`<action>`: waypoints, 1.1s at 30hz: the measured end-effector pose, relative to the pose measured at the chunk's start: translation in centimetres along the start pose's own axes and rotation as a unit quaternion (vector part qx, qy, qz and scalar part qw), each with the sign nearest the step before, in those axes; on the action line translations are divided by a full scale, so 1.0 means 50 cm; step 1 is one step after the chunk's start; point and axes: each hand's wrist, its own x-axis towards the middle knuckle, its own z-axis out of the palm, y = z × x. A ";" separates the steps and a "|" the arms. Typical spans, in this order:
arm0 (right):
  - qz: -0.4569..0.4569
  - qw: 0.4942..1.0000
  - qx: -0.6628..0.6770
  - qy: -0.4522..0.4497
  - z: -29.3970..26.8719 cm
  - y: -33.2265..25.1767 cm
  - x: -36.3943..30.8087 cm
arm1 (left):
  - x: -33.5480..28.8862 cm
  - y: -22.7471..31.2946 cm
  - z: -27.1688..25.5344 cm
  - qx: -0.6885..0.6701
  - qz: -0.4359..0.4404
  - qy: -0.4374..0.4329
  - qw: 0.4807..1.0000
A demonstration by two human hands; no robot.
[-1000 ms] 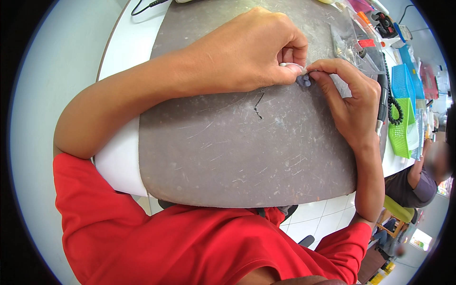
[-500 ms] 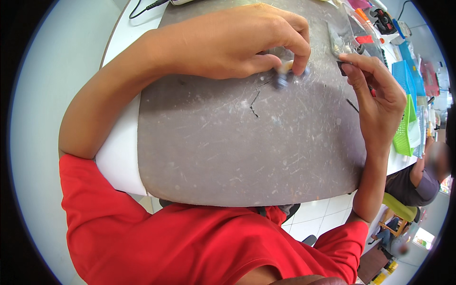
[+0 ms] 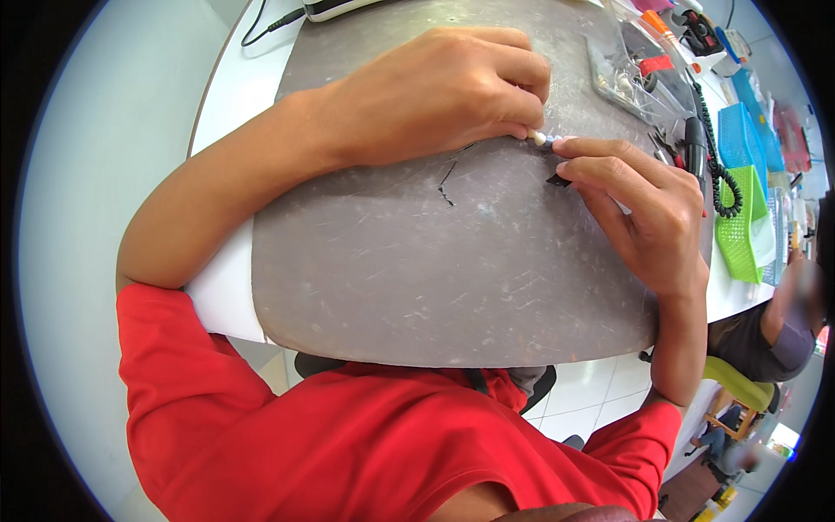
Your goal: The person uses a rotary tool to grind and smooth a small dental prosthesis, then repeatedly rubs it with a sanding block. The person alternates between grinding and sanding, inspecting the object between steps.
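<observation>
Above the far middle of a worn grey work mat (image 3: 417, 287), my left hand (image 3: 452, 96) pinches a small knobbly piece (image 3: 539, 138). It has cream and pale blue rounded parts, like beads or tiny teeth; its other end is hidden by my fingers. From the right, my right hand (image 3: 648, 196) meets it, thumb and fingers bent closed, with the fingertips at the bluish end. Under those fingertips a small flat black piece (image 3: 558, 180) sticks out, held in the same hand. A thin dark crooked line (image 3: 446, 184) marks the mat below my left hand.
A clear plastic box (image 3: 622, 83) with small pale bits stands at the far right. Beside it are hand tools, a black coiled cord (image 3: 731, 200), a green basket (image 3: 739, 230) and a blue basket (image 3: 739, 139). A white device (image 3: 339, 9) sits far left. Another person (image 3: 765, 322) sits at right.
My right hand has moved left with the black piece, to the small knobbly piece. My left hand has shifted slightly left and the knobbly piece is steadier. Tools and cord are now uncovered.
</observation>
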 end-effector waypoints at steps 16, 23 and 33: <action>-0.036 0.999 -0.006 0.015 0.006 0.006 -0.003 | -0.001 -0.011 -0.008 0.011 0.028 -0.016 0.999; -0.011 1.000 -0.002 0.003 -0.001 -0.002 -0.002 | 0.000 -0.010 -0.014 0.012 0.031 -0.021 0.999; -0.006 0.999 -0.038 0.029 -0.055 0.030 0.047 | -0.003 -0.023 -0.003 -0.063 -0.007 -0.020 0.998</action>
